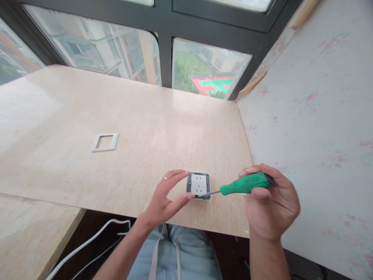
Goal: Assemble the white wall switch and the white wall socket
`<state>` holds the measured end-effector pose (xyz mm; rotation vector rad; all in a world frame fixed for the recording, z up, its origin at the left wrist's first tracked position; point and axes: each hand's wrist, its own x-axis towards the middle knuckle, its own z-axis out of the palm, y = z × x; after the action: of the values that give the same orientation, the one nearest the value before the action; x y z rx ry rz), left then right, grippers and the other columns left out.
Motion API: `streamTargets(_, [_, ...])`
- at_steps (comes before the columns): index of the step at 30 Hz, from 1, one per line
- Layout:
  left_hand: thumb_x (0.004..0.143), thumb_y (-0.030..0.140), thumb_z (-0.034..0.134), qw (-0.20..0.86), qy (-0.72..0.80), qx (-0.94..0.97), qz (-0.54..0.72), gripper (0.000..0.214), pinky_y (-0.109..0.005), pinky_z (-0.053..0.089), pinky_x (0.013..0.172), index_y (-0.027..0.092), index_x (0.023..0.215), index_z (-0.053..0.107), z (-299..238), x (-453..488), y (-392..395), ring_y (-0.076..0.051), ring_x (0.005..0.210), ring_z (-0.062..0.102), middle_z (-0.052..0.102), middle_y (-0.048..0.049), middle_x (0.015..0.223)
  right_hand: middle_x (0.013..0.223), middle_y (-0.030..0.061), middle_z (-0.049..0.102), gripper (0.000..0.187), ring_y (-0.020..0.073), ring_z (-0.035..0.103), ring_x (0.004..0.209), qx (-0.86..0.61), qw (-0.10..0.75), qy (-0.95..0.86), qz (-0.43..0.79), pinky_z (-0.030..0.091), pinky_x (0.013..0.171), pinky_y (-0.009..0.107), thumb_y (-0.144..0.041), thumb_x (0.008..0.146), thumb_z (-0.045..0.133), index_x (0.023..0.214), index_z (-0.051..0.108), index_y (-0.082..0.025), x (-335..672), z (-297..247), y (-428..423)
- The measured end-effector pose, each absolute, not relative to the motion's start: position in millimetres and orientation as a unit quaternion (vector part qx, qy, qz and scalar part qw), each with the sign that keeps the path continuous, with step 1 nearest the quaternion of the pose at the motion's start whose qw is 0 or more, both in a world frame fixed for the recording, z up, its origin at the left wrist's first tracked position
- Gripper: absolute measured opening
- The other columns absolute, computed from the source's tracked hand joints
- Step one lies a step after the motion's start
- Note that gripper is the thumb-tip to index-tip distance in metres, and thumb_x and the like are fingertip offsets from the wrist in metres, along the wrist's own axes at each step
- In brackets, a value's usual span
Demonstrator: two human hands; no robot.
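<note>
A white wall socket (pixel 199 185) with a dark grey mounting frame lies face up near the front edge of the stone-look top. My left hand (pixel 167 194) steadies it from the left, index finger at its upper left corner and thumb at its lower left. In my right hand (pixel 272 206) is a green-handled screwdriver (pixel 244 184), held nearly level between fingers and thumb. Its metal shaft points left, and the tip reaches the socket's lower edge by my left thumb. Exactly what the tip touches is too small to tell.
A white socket cover frame (pixel 105 142) lies on the top (pixel 163 124) to the left. A flowered wall (pixel 309 128) bounds the right side, and dark-framed windows (pixel 166 58) stand behind. White cables (pixel 87 241) hang below the front edge at the left.
</note>
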<state>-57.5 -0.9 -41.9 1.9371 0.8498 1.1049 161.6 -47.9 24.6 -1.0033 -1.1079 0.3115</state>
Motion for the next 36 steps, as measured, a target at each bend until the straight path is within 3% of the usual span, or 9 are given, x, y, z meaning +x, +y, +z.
streamTargets(5, [0.088, 0.029, 0.075, 0.359, 0.314, 0.732, 0.486, 0.036, -0.033, 0.058, 0.077, 0.024, 0.122, 0.064, -2, -44, -1, -0.018, 0.086, 0.067, 0.072, -0.0061, 0.100, 0.102, 0.0057, 0.069, 0.036, 0.0206, 0.069, 0.084, -0.439, 0.674, -0.570, 0.165, 0.061, 0.066, 0.036, -0.034, 0.085, 0.078, 0.120, 0.071, -0.028, 137, 34, -33])
streamTargets(8, [0.083, 0.032, 0.080, 0.336, 0.323, 0.718, 0.517, 0.037, -0.031, 0.057, 0.074, 0.023, 0.116, 0.065, 16, -34, 2, -0.017, 0.081, 0.066, 0.071, -0.0033, 0.094, 0.101, 0.0047, 0.069, 0.041, 0.0205, 0.069, 0.086, -0.412, 0.638, -0.623, 0.187, 0.060, 0.070, 0.037, -0.031, 0.086, 0.077, 0.125, 0.068, -0.031, 123, 42, -21])
streamTargets(12, [0.087, 0.025, 0.073, 0.273, 0.347, 0.708, 0.551, 0.017, -0.028, 0.055, 0.070, 0.021, 0.101, 0.065, 28, -28, 7, -0.015, 0.076, 0.065, 0.070, -0.0009, 0.086, 0.101, 0.0037, 0.068, 0.042, 0.0184, 0.067, 0.089, -0.368, 0.625, -0.657, 0.205, 0.060, 0.077, 0.036, -0.027, 0.087, 0.076, 0.128, 0.067, -0.030, 113, 47, -10])
streamTargets(17, [0.081, 0.021, 0.080, 0.281, 0.363, 0.684, 0.567, 0.024, -0.026, 0.055, 0.071, 0.020, 0.101, 0.068, 25, -34, 9, -0.014, 0.076, 0.065, 0.071, -0.0006, 0.086, 0.118, 0.0069, 0.067, 0.051, 0.0219, 0.066, 0.104, -0.381, 0.590, -0.654, 0.281, 0.060, 0.086, 0.040, -0.045, 0.092, 0.067, 0.141, 0.055, -0.033, 123, 35, -11])
streamTargets(22, [0.080, 0.015, 0.080, 0.373, 0.372, 0.589, 0.612, 0.026, -0.027, 0.056, 0.077, 0.021, 0.104, 0.071, 10, -42, 10, -0.015, 0.081, 0.066, 0.072, -0.0014, 0.090, 0.134, 0.0120, 0.063, 0.059, 0.0298, 0.059, 0.126, -0.484, 0.426, -0.722, 0.251, 0.052, 0.105, 0.053, -0.054, 0.088, 0.068, 0.140, 0.055, -0.029, 149, -5, -19])
streamTargets(27, [0.080, 0.016, 0.081, 0.397, 0.388, 0.542, 0.631, 0.022, -0.025, 0.056, 0.076, 0.020, 0.100, 0.073, 3, -41, 13, -0.014, 0.080, 0.066, 0.071, -0.0012, 0.088, 0.144, 0.0184, 0.057, 0.070, 0.0362, 0.053, 0.135, -0.526, 0.272, -0.774, 0.223, 0.046, 0.110, 0.061, -0.052, 0.082, 0.076, 0.140, 0.056, -0.021, 160, -44, -25])
streamTargets(36, [0.079, 0.015, 0.081, 0.410, 0.393, 0.543, 0.619, 0.024, -0.025, 0.054, 0.078, 0.021, 0.101, 0.074, -4, -38, 13, -0.014, 0.082, 0.065, 0.071, -0.0015, 0.090, 0.139, 0.0165, 0.063, 0.065, 0.0340, 0.058, 0.130, -0.526, 0.288, -0.768, 0.224, 0.050, 0.108, 0.057, -0.044, 0.079, 0.081, 0.136, 0.061, -0.020, 165, -65, -23])
